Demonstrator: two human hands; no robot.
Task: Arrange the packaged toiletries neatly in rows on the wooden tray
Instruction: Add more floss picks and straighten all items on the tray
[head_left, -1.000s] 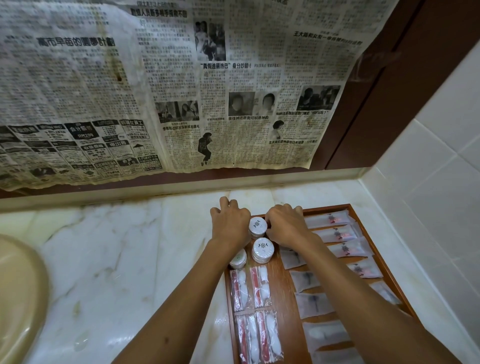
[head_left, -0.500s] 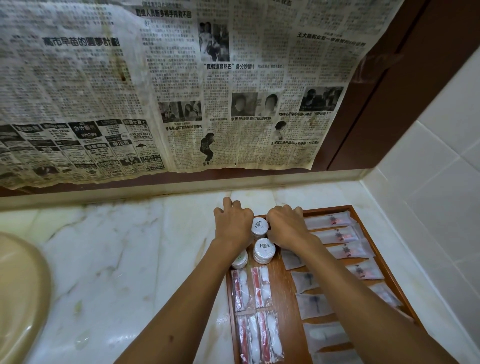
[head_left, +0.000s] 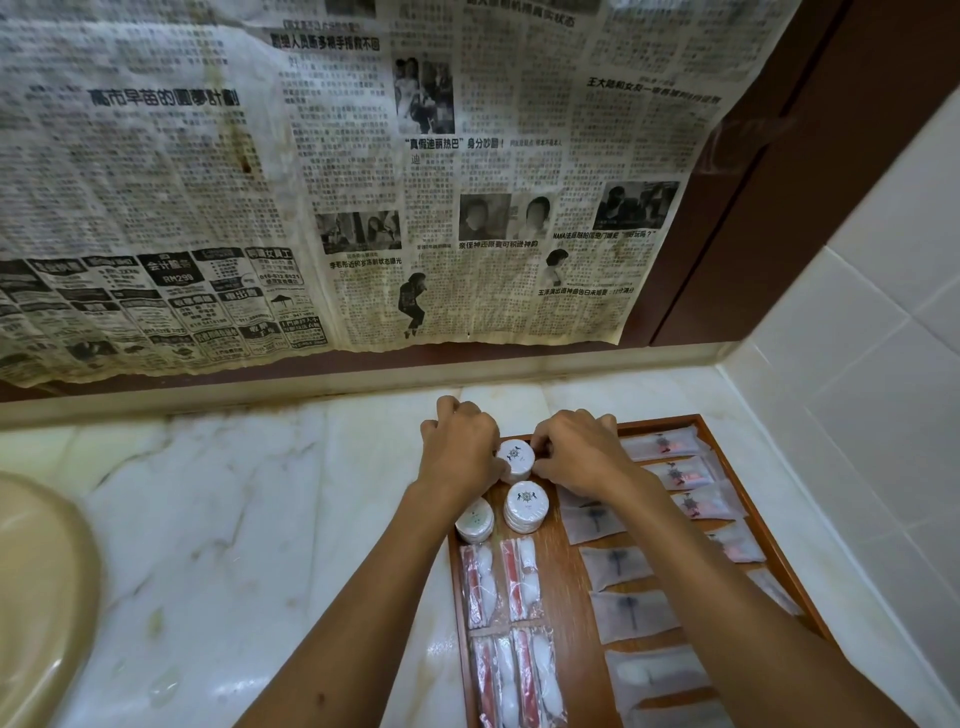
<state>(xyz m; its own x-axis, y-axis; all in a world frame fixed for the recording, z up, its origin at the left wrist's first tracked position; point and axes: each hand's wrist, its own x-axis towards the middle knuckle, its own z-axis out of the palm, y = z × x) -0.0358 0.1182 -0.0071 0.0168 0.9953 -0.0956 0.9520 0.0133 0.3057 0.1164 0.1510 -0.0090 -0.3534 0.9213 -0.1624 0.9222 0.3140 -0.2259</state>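
Observation:
A wooden tray (head_left: 733, 470) lies on the marble counter at the right. At its far left corner stands a stack of round white soaps (head_left: 515, 458); my left hand (head_left: 458, 447) and my right hand (head_left: 576, 450) press against its two sides with curled fingers. A second round stack (head_left: 525, 505) and a third (head_left: 475, 519) sit just nearer. Red-and-white sachets (head_left: 509, 618) fill the left column, frosted packets with dark print (head_left: 618, 566) the middle, and frosted packets with red print (head_left: 680, 472) the right. My right forearm hides part of the right columns.
The marble counter (head_left: 234, 519) stretches left to a beige basin rim (head_left: 47, 597). Newspaper (head_left: 311, 182) covers the surface behind the counter. A white tiled wall (head_left: 857, 415) runs close along the tray's right side.
Both hands stay at the far soap stack; the fingers have shifted slightly around it. The view has dipped a little.

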